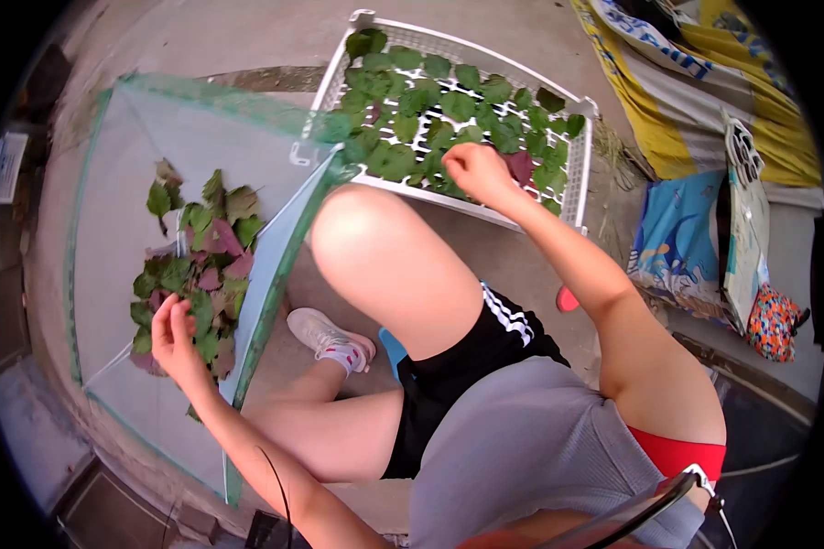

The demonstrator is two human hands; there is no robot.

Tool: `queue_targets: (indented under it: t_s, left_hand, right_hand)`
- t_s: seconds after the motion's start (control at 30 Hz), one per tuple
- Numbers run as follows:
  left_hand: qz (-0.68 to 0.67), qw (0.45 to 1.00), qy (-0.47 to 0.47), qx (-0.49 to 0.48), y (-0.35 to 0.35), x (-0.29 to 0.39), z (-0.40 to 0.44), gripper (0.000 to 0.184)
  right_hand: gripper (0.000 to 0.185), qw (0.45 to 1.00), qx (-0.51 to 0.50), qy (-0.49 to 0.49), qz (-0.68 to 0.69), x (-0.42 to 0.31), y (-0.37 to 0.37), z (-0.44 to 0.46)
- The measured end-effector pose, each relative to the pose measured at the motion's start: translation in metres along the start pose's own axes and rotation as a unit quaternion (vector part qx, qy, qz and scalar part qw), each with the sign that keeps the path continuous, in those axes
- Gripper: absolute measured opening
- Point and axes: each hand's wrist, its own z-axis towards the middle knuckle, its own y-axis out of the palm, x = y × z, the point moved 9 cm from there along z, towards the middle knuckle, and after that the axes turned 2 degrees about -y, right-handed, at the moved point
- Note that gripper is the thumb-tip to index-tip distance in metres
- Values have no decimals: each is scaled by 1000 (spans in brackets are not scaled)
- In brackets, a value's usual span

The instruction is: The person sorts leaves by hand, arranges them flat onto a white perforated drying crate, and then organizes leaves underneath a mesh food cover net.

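Note:
My left hand (176, 340) is at the near left edge of a pile of green and purple leaves (212, 233), its fingers loosely curled and apart, with nothing visible held. The pile lies on a pale mesh sheet with a green border (119, 274). Over the near side of a white slatted plastic crate (471, 37), my right hand (476, 172) is closed, knuckles up; anything between its fingertips is hidden. Green leaves (458, 105) are spread across the crate's bottom. A purple leaf (519, 167) lies just right of my right hand.
My bent knee (362, 229) sits between the mesh and the crate. At the right are a yellow and white printed sheet (705, 119), a blue patterned bag (677, 233) and a colourful bundle (772, 322). My shoe (325, 334) rests on the concrete floor.

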Motion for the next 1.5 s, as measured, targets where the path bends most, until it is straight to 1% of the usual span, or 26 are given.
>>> queue_targets:
  t_s: [0.1, 0.23, 0.3, 0.37, 0.43, 0.47, 0.5, 0.57, 0.6, 0.63, 0.67, 0.7, 0.73, 0.77, 0.83, 0.97, 1.03, 1.1, 1.17, 1.23, 1.3, 1.33, 1.37, 1.43, 1.47, 1.5]
  left_hand:
    - [78, 995, -29, -55, 16, 4, -7, 24]
    - [253, 960, 18, -120, 34, 7, -16, 29]
    - [225, 966, 9, -131, 36, 5, -17, 29]
    - [229, 964, -20, -134, 30, 14, -16, 30]
    - [225, 969, 24, -96, 13, 17, -11, 33]
    - [175, 977, -70, -100, 5, 0, -7, 37]
    - [176, 978, -72, -91, -3, -6, -3, 37]
    - [222, 963, -105, -110, -16, -35, 4, 42]
    - [231, 949, -149, -154, -21, -55, 8, 44]
    - [237, 934, -179, -197, -28, -75, 12, 51]
    - [254, 931, -183, -189, -38, -89, 19, 56]
    - [273, 927, -183, -179, -47, -100, 29, 61]
    - [304, 913, -204, -181, -57, -114, 38, 76]
    - [306, 913, -205, -177, -62, -125, 46, 76]
    - [473, 835, -282, -22, -107, -145, 58, 87]
    - [380, 846, -358, 107, -153, -196, 79, 104]
    - [327, 864, -356, 137, -151, -216, 89, 106]
    - [256, 894, -317, 186, -141, -225, 98, 114]
    - [281, 887, -330, 159, -130, -233, 110, 116]
    - [272, 903, -289, 166, -126, -226, 116, 108]
    - [238, 924, -267, 132, -114, -227, 128, 89]
    - [215, 937, -253, 112, -105, -223, 132, 62]
    - [213, 938, -252, 110, -106, -220, 134, 62]
    - [-21, 963, -259, 69, -97, -212, 135, 40]
    - [-152, 947, -274, 71, -96, -199, 129, 25]
    - [-218, 934, -272, 74, -98, -185, 126, 21]
  right_hand:
    - [15, 964, 122, -113, 208, -100, -52, 18]
    - [14, 894, 108, -258, 351, -253, -77, 16]
    - [12, 873, 30, -387, 297, -345, -53, -12]
    - [11, 821, -9, -557, 124, -410, 3, -54]
    - [12, 758, -187, -619, -82, -427, 87, -95]
    - [13, 728, -292, -603, -146, -429, 121, -111]
    - [14, 685, -389, -579, -210, -422, 151, -124]
    - [16, 670, -453, -562, -172, -412, 196, -137]
    - [16, 664, -459, -566, -169, -401, 219, -144]
    - [17, 649, -416, -577, -271, -379, 244, -144]
    - [19, 627, -365, -581, -367, -365, 256, -141]
    - [19, 626, -365, -586, -363, -364, 256, -143]
    - [22, 620, -368, -579, -381, -362, 255, -143]
    - [25, 614, -370, -572, -398, -359, 253, -143]
    - [29, 614, -358, -596, -373, -368, 241, -143]
    - [34, 634, -396, -572, -340, -372, 233, -140]
    - [36, 602, -392, -566, -405, -361, 241, -147]
    - [39, 615, -384, -557, -406, -360, 241, -153]
    - [41, 560, -404, -577, -436, -358, 244, -166]
    - [41, 548, -411, -575, -448, -367, 244, -171]
    - [39, 543, -424, -574, -442, -371, 244, -172]
    - [39, 544, -424, -573, -443, -372, 242, -169]
    - [39, 540, -429, -573, -443, -372, 241, -169]
    - [39, 537, -437, -569, -444, -372, 241, -168]
    - [40, 533, -438, -574, -441, -372, 240, -170]
    - [40, 529, -438, -581, -436, -370, 239, -171]
